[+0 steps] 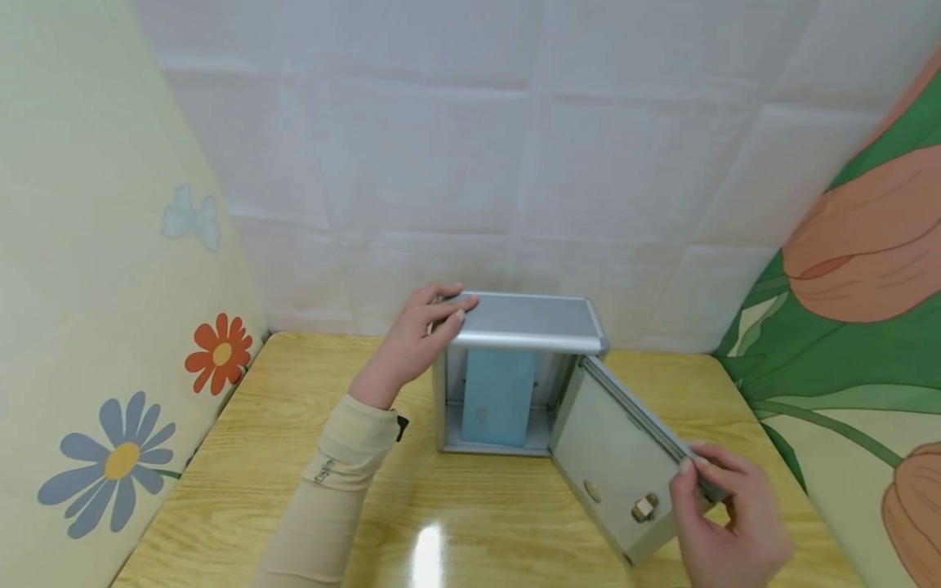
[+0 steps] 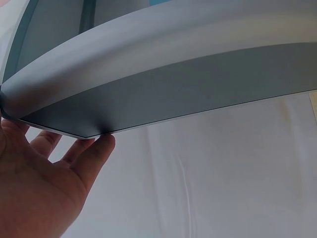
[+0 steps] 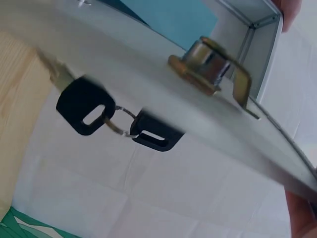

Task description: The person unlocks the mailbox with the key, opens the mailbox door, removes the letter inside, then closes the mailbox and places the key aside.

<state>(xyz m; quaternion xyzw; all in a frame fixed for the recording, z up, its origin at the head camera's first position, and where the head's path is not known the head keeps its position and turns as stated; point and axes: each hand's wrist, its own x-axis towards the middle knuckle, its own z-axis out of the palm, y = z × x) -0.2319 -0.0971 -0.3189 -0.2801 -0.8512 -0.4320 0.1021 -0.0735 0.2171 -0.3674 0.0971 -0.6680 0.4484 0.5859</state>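
Note:
A grey metal box (image 1: 525, 320) stands on the table with its door (image 1: 625, 457) swung out to the right. Inside leans a light blue card or booklet (image 1: 498, 396). The left hand (image 1: 412, 343) rests on the top left corner of the box, its fingers spread over the edge. At the door's free edge the right hand (image 1: 731, 523) pinches the rim between thumb and fingers. The lock's metal cam (image 3: 208, 64) sits on the door's inner face. Two black-headed keys (image 3: 85, 105) on a ring hang at its outer side.
The box stands on a wood-grain table (image 1: 353, 482), near a pale cloth backdrop (image 1: 441, 163). Flower-patterned panels flank the table, one at the left (image 1: 88, 245) and one at the right (image 1: 845, 367).

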